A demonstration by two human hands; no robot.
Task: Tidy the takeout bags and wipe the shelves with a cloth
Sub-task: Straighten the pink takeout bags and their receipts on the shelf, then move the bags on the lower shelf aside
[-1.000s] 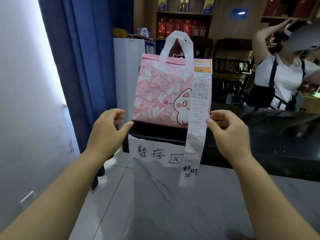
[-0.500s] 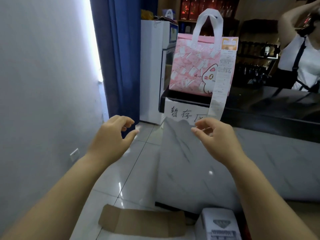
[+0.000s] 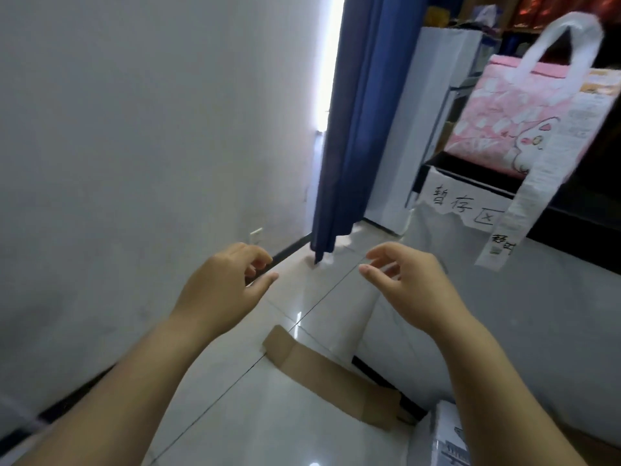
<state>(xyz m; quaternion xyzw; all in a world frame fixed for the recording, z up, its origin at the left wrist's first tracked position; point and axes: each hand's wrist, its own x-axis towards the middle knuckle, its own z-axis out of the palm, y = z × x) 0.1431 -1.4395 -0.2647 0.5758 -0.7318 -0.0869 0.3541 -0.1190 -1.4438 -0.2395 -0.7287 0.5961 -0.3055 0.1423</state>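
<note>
The pink takeout bag [image 3: 524,105] stands upright at the near corner of the black table [image 3: 584,227], at the upper right of the view, with its broad printed face turned toward the camera. Its long axis runs vertically, from the flat base on the table up to the white loop handle [image 3: 568,31], which points upward. The bag appears to be soft non-woven fabric: judged light, flexible in the walls and not slippery. Contents are not visible, so weight is uncertain. The recommended hold is the loop handle, or both side edges near the base if the bag must stay level. A long paper receipt [image 3: 524,196] is fixed near the upper right corner and hangs down past the table edge. It is thin, tears easily and should not bear load. A handwritten paper sign [image 3: 460,203] is stuck to the table front just below the bag. The left hand [image 3: 221,290] and right hand [image 3: 410,287] hover over the tiled floor, well apart from the bag, both empty with fingers loosely curled. Flat cardboard [image 3: 329,375] lies on the floor below them; a blue curtain [image 3: 356,112] hangs beyond.
</note>
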